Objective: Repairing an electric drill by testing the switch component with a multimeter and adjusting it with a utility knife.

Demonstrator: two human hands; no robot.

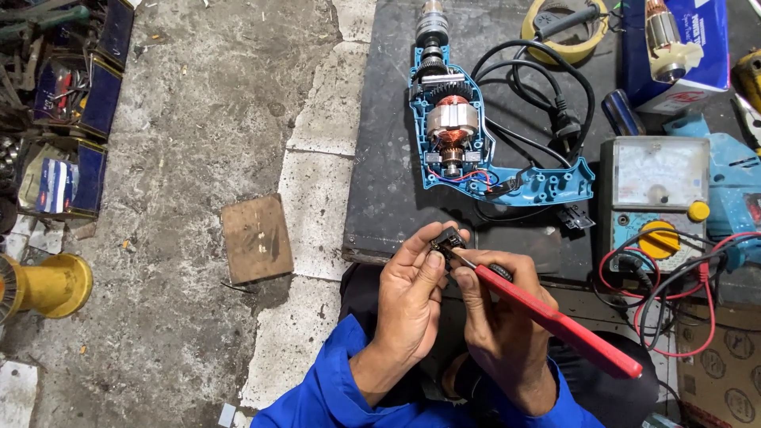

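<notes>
In the head view, the opened drill [476,135] is lying on the dark board [388,198] with its cover half off, so the copper-wound motor, gears and red and blue wires are showing. That stripping-down looks done; what seems left is the work on the small black part [446,238], which is out of the housing and being held just below the board's near edge.

The left hand [411,297] is closing around that part, thumb and fingertips pinching it from the left. The right hand [499,329] is gripping a red-handled screwdriver [555,317], and its thin metal tip is pointing up-left into the part, probably touching it, though the contact is too small to tell for sure. The part is sitting between the two hands, touching the left fingers, well apart from the drill's empty handle section.

Beside the board, an analogue meter [654,190] is trailing red and black leads.
</notes>
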